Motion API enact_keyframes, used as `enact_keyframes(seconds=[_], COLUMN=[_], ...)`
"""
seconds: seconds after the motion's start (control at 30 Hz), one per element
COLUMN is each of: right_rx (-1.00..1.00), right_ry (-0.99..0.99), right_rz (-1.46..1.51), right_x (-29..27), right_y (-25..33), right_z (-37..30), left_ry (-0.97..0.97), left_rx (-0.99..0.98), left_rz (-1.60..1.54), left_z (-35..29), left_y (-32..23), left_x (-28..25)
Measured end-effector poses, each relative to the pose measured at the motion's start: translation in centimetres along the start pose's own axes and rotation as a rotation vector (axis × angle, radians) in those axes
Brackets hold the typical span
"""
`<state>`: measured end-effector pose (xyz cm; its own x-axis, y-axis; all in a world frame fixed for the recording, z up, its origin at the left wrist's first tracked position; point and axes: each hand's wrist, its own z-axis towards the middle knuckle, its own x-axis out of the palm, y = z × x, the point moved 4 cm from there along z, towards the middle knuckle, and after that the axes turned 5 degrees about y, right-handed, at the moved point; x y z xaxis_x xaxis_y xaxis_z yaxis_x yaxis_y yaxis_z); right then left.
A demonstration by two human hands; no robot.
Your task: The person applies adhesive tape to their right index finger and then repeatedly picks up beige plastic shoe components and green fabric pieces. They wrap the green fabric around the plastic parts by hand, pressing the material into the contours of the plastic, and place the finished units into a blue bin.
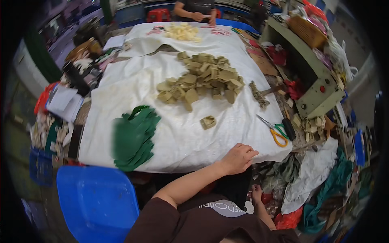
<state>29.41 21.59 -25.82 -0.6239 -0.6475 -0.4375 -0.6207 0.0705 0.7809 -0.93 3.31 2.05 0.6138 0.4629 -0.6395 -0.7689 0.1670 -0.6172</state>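
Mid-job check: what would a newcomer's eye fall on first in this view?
Probably the big heap of small olive-tan pieces around the middle of the white cloth, with one single piece lying apart on its near side. Next, the dark green flat pieces stacked at the cloth's left. Closer in, the left hand is at the near edge, with orange-and-green-handled scissors lying to its right.

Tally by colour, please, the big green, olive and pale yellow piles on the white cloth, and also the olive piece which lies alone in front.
Green pile: 1
Big olive pile: 1
Pale yellow pile: 1
Lone olive piece: 1
Total: 4
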Motion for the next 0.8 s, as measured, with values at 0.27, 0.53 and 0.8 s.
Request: enact_keyframes(seconds=[0.27, 0.53, 0.8], right_rx=[-0.658, -0.952, -1.143], right_ry=[-0.280, -0.011, 0.041], right_rz=[0.151, -0.008, -0.277], right_x=[2.2, 10.6, 14.4], right_y=[22.5, 36.7, 48.3], right_z=[-4.9, -9.5, -6.1], left_ry=[-0.210, -0.085, 0.009], left_rx=[-0.225, -0.336, -0.343], left_rz=[0.173, 0.413, 0.385], left_z=[-12.6, -15.7, -15.4], left_y=[-1.1, 1.2, 1.1], left_x=[-11.2, -10.8, -11.2])
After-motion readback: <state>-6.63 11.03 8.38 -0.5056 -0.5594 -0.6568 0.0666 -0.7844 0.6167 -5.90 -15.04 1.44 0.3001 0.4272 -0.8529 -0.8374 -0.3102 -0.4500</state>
